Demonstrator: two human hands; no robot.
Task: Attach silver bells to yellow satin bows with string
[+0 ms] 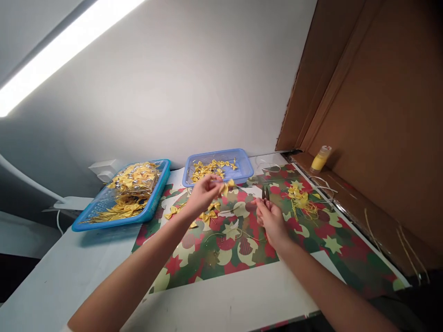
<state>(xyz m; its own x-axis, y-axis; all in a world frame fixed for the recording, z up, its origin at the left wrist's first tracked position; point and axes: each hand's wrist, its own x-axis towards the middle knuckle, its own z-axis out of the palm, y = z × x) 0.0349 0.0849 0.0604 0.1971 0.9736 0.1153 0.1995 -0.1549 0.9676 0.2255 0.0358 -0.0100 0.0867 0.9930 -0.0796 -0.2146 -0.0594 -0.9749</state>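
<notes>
My left hand (206,190) pinches a small yellow ribbon bow (227,187) between thumb and fingers, just in front of the light blue basket. In my right hand (272,220) is a small pair of scissors (265,192), its dark blades pointing up and a little apart; the handles are hidden in my fingers. Several loose yellow bows (208,216) lie on the patterned sheet (224,258) beneath my left forearm. A thin yellow-green cord (247,236) trails over the sheet near my right hand.
The light blue basket (246,167) holds many bows. A larger blue basket (159,193) at left carries bagged bows and gold-stemmed ones. At right lie yellow bows with tangled threads (301,200). A yellow-filled bottle (321,158) stands by the cardboard wall (380,120).
</notes>
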